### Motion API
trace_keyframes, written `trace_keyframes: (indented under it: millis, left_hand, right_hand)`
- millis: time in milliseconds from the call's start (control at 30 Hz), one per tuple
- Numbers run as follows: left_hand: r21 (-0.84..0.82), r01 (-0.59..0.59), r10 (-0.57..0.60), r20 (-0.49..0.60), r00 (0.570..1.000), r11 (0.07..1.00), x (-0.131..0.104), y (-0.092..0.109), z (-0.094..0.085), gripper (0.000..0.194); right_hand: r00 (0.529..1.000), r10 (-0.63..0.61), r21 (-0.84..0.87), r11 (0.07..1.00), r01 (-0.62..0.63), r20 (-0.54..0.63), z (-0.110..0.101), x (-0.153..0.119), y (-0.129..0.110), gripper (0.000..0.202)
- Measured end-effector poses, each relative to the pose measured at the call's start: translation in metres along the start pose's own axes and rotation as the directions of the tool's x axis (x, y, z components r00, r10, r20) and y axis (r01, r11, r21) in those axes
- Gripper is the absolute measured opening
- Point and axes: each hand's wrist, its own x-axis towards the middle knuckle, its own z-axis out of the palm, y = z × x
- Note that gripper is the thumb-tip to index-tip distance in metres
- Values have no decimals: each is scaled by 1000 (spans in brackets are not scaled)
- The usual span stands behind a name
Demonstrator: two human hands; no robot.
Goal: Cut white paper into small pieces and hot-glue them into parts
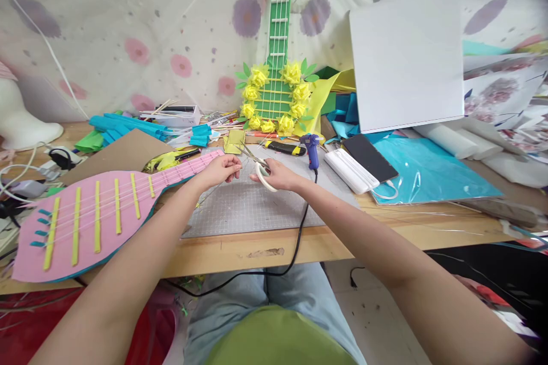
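My right hand is closed on a pair of scissors with white handles, whose metal blades point up and to the left over the grey cutting mat. Just left of the blades, my left hand has its fingers pinched together; a thin clear strand seems to run from them, but it is too fine to be sure. Beyond the hands stands a green paper instrument with yellow flowers and white strings. A pink paper instrument with yellow strips lies at the left, its neck reaching behind my left hand.
Behind the mat lie a yellow-black cutter and a purple glue gun, its black cable crossing the mat and table edge. At right are a white power bank, a black phone and a blue sheet. Brown cardboard lies left.
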Motion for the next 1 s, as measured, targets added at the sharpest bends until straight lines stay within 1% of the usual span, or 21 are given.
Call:
trace_keyframes:
  millis: [100,267,433,533,600,700,767,833,933,1000]
  left_hand:
    - [13,-9,8,24,1000,1000,3,1,2,16]
    - [35,-20,19,37,999,999,3,2,0,14]
    - [82,-51,44,86,995,995,1,4,0,34]
    - [120,-46,38,69,997,992,1,5,1,36]
    - [147,-36,29,49,998,988,2,5,1,36]
    - [231,-49,38,50,998,972,2,3,-1,38]
    - [332,-51,28,73,997,942,3,2,-3,42]
    - [440,-46,8,87,996,897,3,3,-4,45]
    - [547,-43,-5,87,996,836,2,8,-3,49]
    - [578,-37,-18,89,996,815,2,13,-2,50]
  right_hand:
    - [999,-17,-21,1000,16,-49,3,2,2,52]
    - [995,-58,-97,994,50,-84,1,-1,2,53]
    - [983,-102,-193,979,71,-154,-1,-6,-2,60]
    - [976,-120,-231,970,76,-183,0,-7,-3,61]
    - [978,-115,-228,971,73,-176,0,-7,-3,58]
    - [991,-68,-189,981,45,-117,-2,-5,-1,44]
    - [999,-16,-148,989,11,-33,-4,-3,-1,31]
    - [997,53,-87,995,-48,62,-6,-2,-3,23]
    - [969,159,81,981,-177,190,-8,0,-8,19]
    - [940,196,216,941,-260,278,-9,1,-11,13]
